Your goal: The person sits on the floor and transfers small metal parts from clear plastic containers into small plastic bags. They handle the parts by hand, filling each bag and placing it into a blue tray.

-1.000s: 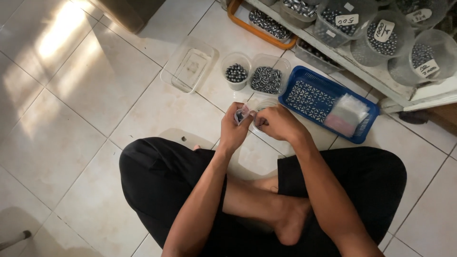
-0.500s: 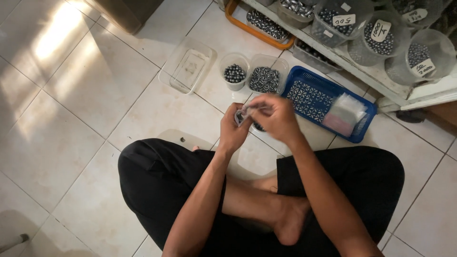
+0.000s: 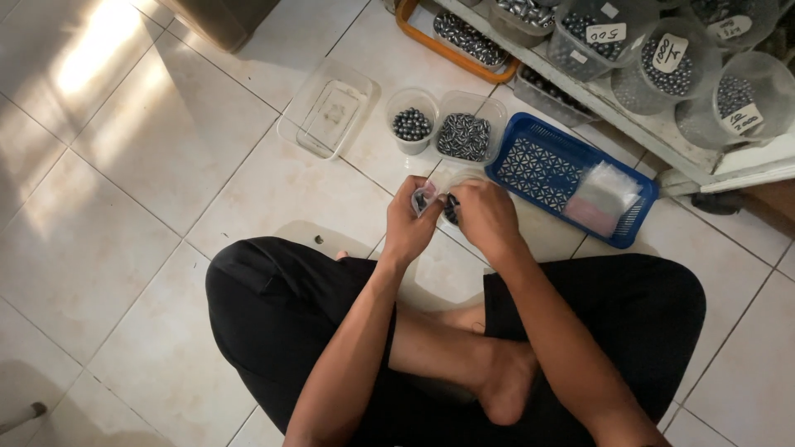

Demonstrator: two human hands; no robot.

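I sit cross-legged on a tiled floor. My left hand (image 3: 411, 222) pinches a small clear plastic bag (image 3: 425, 197) with a few dark pellets in it. My right hand (image 3: 482, 213) is closed at the bag's mouth, fingers bunched against it, touching the left hand. Under both hands stands a clear tub (image 3: 454, 178) with dark pellets, mostly hidden. Just beyond are a clear cup of round dark balls (image 3: 411, 124) and a clear tub of small dark pellets (image 3: 464, 136).
A blue plastic basket (image 3: 553, 159) with small clear bags (image 3: 603, 194) sits to the right. An empty clear tray (image 3: 329, 110) lies to the left. A low white shelf (image 3: 662, 141) at top right carries several labelled tubs of pellets, next to an orange tray (image 3: 451, 48).
Both hands stayed together at the small bag and shifted slightly; the right hand's fingers have closed in on the bag's mouth. The camera view moved a little.
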